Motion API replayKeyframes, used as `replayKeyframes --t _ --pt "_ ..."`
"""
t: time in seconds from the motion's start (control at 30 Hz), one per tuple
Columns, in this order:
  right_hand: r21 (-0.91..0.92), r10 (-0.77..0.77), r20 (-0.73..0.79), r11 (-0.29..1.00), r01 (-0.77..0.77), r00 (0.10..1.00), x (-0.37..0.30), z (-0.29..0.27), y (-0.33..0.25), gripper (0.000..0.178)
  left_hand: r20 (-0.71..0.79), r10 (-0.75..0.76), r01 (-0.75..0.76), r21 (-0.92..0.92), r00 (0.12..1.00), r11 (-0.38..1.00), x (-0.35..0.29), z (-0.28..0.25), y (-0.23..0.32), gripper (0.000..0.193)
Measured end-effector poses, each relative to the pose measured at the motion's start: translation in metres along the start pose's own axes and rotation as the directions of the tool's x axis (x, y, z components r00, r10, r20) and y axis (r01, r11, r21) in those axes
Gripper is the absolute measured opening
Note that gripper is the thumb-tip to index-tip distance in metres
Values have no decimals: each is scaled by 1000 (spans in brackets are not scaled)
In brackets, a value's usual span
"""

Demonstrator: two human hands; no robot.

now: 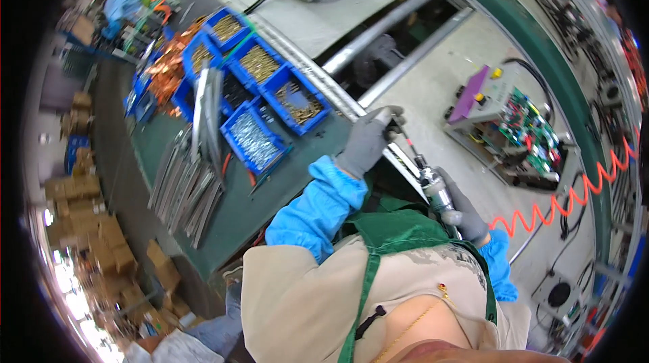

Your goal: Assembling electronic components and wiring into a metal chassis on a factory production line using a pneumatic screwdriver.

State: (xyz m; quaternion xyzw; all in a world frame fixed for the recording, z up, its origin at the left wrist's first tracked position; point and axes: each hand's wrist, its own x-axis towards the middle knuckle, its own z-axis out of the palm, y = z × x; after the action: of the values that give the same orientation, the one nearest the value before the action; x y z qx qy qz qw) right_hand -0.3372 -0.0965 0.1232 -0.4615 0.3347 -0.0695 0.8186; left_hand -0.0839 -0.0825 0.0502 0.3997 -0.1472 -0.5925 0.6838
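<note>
My right hand (465,209), in a grey glove, is wrapped round a silver air screwdriver (436,190). Its thin bit points away from me, up toward my other glove. At the bit's tip, the fingers of my left hand (368,140) are pinched together round something small and dark that I cannot make out. Right of both hands, an opened device (503,133) with a purple panel and green circuit boards rests on the pale worktop. Blue bins (277,140) of screws and small metal parts stand to the left, the nearest holding silvery pieces (251,138).
Long grey metal strips (186,184) lie stacked on the green table (270,207), beside copper-coloured pieces (172,69). A coiled red air hose (561,204) crosses the right side. Beyond my hands is a framed gap with rails (385,25). A co-worker (125,5) is at far left.
</note>
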Motion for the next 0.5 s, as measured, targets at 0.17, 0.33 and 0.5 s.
replayKeyframes --t 0.17,0.33,0.5 --pt "-32 -7 15 999 7 1000 13 13 -2 118 -128 64 -72 -65 990 995 -8 1 13 30" --pt "-34 -52 -47 998 50 998 18 7 -3 118 -128 897 -194 954 423 227 -36 -111 102 19" --pt "-38 -50 -139 998 46 989 17 11 -17 114 -444 807 691 720 389 64 -113 -270 187 28"
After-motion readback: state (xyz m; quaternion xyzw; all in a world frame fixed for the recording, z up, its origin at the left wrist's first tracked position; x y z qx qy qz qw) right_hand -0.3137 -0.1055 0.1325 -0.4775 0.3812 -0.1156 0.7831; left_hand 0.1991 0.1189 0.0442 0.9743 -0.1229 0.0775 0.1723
